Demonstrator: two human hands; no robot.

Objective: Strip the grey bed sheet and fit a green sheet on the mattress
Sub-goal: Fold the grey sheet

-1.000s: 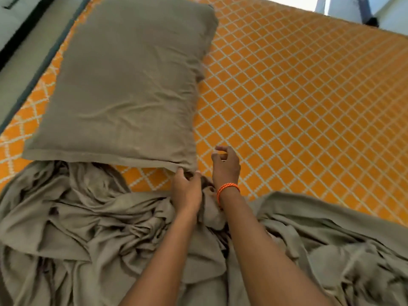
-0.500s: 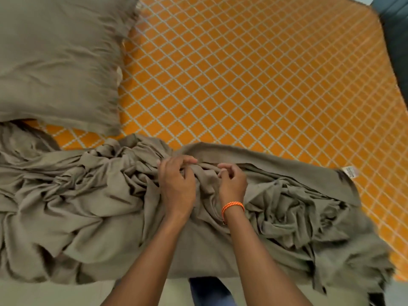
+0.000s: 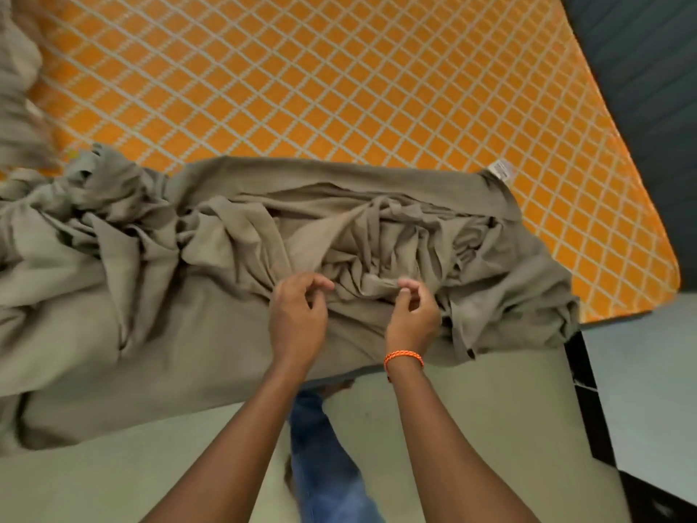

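Observation:
The grey sheet (image 3: 196,281) lies bunched along the near side of the orange diamond-patterned mattress (image 3: 339,88), and its near part hangs over the edge. A white label (image 3: 501,169) shows at the sheet's far right corner. My left hand (image 3: 298,322) grips the crumpled folds in the middle of the sheet, and creases run out from under its fingers. My right hand (image 3: 413,318), with an orange band on its wrist, pinches a fold just to the right. No green sheet is in view.
A grey pillow (image 3: 19,88) lies blurred at the far left on the mattress. Pale floor (image 3: 490,409) lies below, with my leg in blue jeans (image 3: 324,447) against the bed. A dark frame edge (image 3: 588,390) and a dark surface (image 3: 641,69) are to the right.
Both hands left the pillow's corner and took hold of the bunched sheet. The sheet has come toward me and over the near edge. The view has swung right, leaving the pillow at the left border.

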